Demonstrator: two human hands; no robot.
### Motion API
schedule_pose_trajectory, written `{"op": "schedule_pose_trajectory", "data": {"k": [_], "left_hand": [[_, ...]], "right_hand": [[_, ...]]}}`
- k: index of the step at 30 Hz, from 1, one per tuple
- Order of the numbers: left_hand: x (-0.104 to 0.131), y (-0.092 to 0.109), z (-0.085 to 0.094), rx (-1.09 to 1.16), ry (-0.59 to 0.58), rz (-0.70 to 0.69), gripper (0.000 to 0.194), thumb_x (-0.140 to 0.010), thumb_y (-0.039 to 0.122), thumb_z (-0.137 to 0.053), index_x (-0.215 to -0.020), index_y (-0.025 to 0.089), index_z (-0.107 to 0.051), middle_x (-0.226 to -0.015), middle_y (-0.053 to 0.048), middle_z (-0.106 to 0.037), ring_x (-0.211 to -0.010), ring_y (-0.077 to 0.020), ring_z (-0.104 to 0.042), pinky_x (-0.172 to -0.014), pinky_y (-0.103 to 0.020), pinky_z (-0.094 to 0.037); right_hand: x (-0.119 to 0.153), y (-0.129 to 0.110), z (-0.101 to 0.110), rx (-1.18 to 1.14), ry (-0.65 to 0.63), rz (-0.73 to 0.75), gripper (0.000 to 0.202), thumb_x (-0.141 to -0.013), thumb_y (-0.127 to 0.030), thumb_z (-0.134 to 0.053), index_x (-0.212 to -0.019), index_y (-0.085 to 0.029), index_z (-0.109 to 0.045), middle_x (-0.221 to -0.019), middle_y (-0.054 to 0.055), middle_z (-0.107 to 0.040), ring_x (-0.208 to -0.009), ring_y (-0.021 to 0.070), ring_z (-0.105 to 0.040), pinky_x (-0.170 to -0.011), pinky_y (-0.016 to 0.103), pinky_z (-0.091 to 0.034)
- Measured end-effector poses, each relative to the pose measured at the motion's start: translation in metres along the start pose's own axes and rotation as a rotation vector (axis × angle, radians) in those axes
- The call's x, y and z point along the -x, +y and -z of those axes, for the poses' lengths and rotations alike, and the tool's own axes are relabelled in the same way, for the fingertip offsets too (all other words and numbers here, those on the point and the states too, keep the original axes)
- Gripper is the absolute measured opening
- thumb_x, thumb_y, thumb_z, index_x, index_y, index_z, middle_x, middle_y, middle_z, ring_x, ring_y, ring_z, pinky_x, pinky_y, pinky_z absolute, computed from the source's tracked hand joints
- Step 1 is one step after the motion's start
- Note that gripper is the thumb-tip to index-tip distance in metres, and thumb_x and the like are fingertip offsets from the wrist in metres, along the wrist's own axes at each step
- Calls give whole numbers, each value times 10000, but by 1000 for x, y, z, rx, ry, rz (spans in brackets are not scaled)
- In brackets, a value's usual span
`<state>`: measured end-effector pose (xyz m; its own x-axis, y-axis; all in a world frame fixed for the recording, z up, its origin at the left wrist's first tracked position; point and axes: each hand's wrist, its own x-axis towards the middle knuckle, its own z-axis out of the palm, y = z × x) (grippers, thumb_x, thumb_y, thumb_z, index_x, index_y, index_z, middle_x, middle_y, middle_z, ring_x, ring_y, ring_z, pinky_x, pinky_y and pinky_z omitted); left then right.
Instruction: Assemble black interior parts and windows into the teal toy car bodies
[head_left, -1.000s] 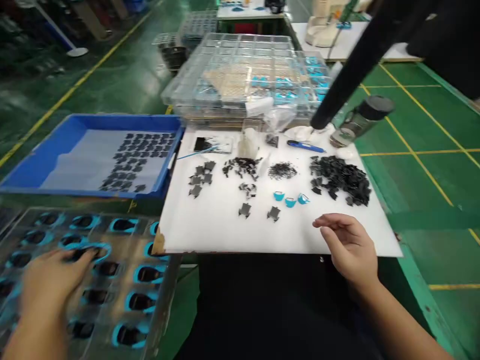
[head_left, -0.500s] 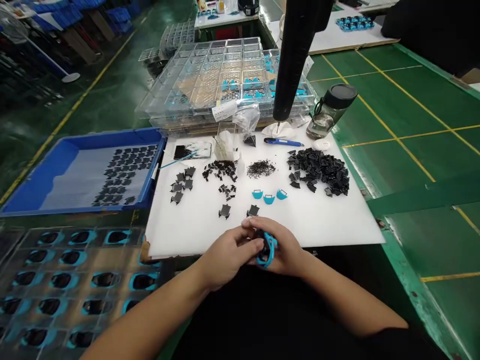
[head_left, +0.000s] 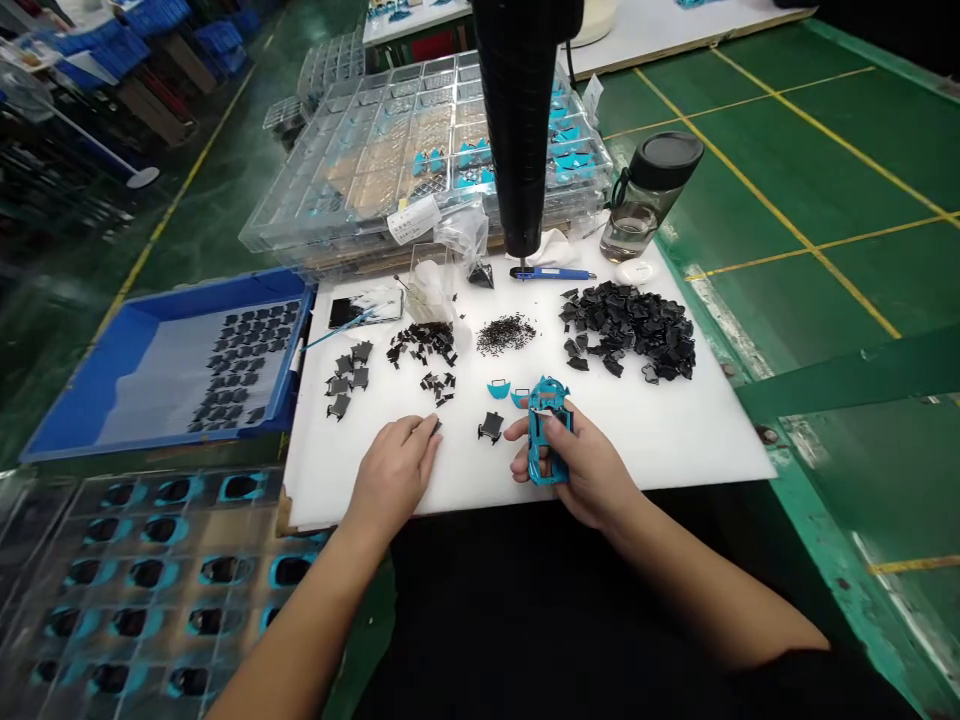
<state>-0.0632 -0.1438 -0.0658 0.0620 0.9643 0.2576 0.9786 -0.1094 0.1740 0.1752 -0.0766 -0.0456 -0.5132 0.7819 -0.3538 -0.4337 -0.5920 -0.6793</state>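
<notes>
My right hand (head_left: 592, 465) holds a blue toy car body shell (head_left: 536, 450) above the front of the white work board (head_left: 675, 440), thumb across it and fingers beneath. My left hand (head_left: 390, 475) rests at the front of the board, fingertips closed on a small dark plastic part (head_left: 436, 427), mostly hidden by the fingers. Between the hands lies a dark grey part with small side legs (head_left: 491, 427). Small blue curved pieces (head_left: 498, 389) lie just behind the shell, one partly covered by my right fingers. A small group of similar grey parts (head_left: 340, 407) lies farther left.
Piles of small black pieces (head_left: 506, 334) and larger black parts (head_left: 637, 325) cover the board's back. A black screwdriver-like tool (head_left: 517, 150) hangs overhead. A bottle (head_left: 651, 195), blue cutter (head_left: 555, 273), clear compartment trays (head_left: 315, 215) and a blue bin (head_left: 75, 370) stand around.
My hands have moved apart. The left has left the car shell and gone left to the dark part on the board; the right has raised and turned the shell. The view has shifted.
</notes>
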Motion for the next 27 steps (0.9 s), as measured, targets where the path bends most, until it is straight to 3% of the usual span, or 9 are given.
{"op": "schedule_pose_trajectory", "data": {"k": [3,6,8,12,15,18,21,24,27], "left_hand": [[4,-10,12,159,56,54,220,-977,254,-537,-1111,154,-679,-1014,-77,-723,-929,-193,-678,-874,-319,-545],[9,-15,24,236,82,178,241,-980,256,-521,-1127,166,-691,-1079,-80,-697,-1010,-193,-670,-915,-313,-537],[13,-15,30,236,98,181,276,-985,238,-500,-1172,163,-689,-1127,-95,-677,-1069,-208,-656,-946,-332,-532],[23,-7,40,255,161,74,259,-929,180,-612,-1175,194,-692,-1079,-60,-717,-980,-179,-688,-866,-284,-558],[30,4,48,247,260,24,268,-856,117,-705,-1102,220,-696,-1012,-25,-733,-909,-158,-701,-835,-262,-568],[33,20,54,169,267,-105,368,-848,51,-684,-1183,202,-654,-1126,-71,-701,-1000,-176,-689,-901,-294,-565],[33,38,54,127,214,-291,408,-874,34,-625,-1273,114,-597,-1198,-151,-663,-1095,-224,-652,-922,-340,-553],[29,51,52,83,212,-382,354,-884,84,-615,-1237,57,-610,-1121,-156,-695,-966,-256,-649,-795,-394,-538],[22,59,50,19,200,-369,283,-885,121,-617,-1160,59,-641,-1015,-120,-727,-786,-232,-614,-646,-384,-462]], "right_hand": [[1,-1,-4,-111,32,-82,495,-927,-629,-540,-1097,-180,-658,-946,93,-730,-668,186,-698,-556,298,-573],[2,2,-11,-224,31,-136,550,-1013,-588,-343,-1088,-162,-681,-947,112,-730,-699,185,-687,-556,285,-563],[2,6,-17,-268,29,-163,546,-1041,-532,-292,-1095,-154,-682,-983,116,-727,-754,188,-691,-620,304,-585],[2,16,-29,-293,41,-200,475,-1056,-459,-309,-1092,-150,-669,-1081,118,-715,-859,200,-701,-749,359,-607],[1,24,-35,-290,47,-217,427,-1056,-448,-335,-1135,-168,-649,-1072,107,-724,-857,196,-707,-753,355,-602],[0,32,-41,-295,41,-244,419,-1049,-470,-359,-1162,-182,-642,-1045,95,-737,-850,193,-714,-729,331,-593],[-1,39,-45,-329,27,-309,436,-1036,-505,-385,-1125,-183,-665,-1032,85,-753,-852,181,-716,-775,315,-582],[1,42,-48,-339,23,-357,482,-1032,-528,-376,-1059,-175,-703,-1040,76,-761,-878,168,-711,-866,303,-557],[3,43,-50,-320,27,-350,504,-1026,-539,-377,-1031,-173,-724,-1052,70,-761,-935,172,-702,-929,303,-530]]}}
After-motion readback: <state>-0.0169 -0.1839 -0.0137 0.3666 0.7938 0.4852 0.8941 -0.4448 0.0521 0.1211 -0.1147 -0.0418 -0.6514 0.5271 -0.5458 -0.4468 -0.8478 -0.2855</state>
